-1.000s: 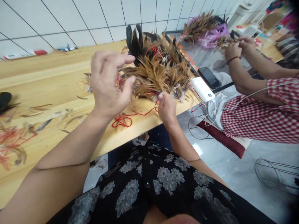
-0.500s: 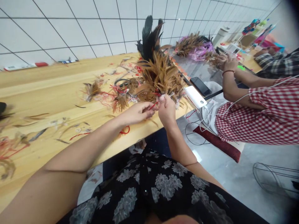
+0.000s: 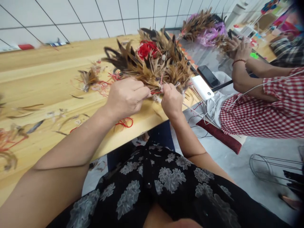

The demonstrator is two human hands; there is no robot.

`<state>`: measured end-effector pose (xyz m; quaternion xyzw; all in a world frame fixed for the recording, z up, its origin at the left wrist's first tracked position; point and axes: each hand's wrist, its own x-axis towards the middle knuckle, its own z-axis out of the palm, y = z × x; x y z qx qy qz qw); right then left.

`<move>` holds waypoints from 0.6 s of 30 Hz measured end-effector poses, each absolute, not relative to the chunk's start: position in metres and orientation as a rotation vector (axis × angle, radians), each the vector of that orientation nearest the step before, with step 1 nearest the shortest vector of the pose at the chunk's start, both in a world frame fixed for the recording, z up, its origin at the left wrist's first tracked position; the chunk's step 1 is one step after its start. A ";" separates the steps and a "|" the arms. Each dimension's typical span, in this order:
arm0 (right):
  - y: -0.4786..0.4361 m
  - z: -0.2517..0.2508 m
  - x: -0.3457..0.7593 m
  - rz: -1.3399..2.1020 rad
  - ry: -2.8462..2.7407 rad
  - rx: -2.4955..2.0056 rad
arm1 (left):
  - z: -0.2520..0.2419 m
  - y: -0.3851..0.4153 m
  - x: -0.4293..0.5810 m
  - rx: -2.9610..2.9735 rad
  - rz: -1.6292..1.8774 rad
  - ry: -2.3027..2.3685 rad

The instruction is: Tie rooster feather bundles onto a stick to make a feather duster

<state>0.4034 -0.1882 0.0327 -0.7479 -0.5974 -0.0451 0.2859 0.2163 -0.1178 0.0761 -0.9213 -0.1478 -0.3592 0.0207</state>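
My left hand point(image 3: 128, 96) is closed, thumb and forefinger pinching a red string point(image 3: 155, 92) that runs taut to my other hand. My right hand point(image 3: 173, 100) is closed at the bound base of a brown and black feather bundle point(image 3: 133, 65); its fingertips partly hide that base. The bundle leans left over more feathers, its dark tips pointing away from me. Among the feathers shows a bright red tuft point(image 3: 147, 49). A loose loop of red cord point(image 3: 125, 123) lies on the wooden table point(image 3: 57, 95) below my left wrist.
A small feather tuft point(image 3: 88, 78) and scattered feather scraps lie leftward. To the right are a white power bank point(image 3: 202, 87) with a cable and a black phone point(image 3: 209, 76). Beyond, a co-worker's hands point(image 3: 239, 49) work near purple plastic point(image 3: 212, 34) and feathers.
The feather bundle has tipped from upright to leaning left, showing the red tuft. My left hand has risen and turned knuckles up, closing on the string. The view has shifted slightly.
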 end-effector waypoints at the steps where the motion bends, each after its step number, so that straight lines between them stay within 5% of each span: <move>1: -0.190 0.036 0.406 -0.110 -1.661 -2.008 | 0.079 -0.116 0.214 -2.842 -1.100 -0.470; 18: -0.220 0.084 0.413 -0.125 -2.553 -1.402 | 0.082 -0.070 0.192 -3.279 -1.001 -0.395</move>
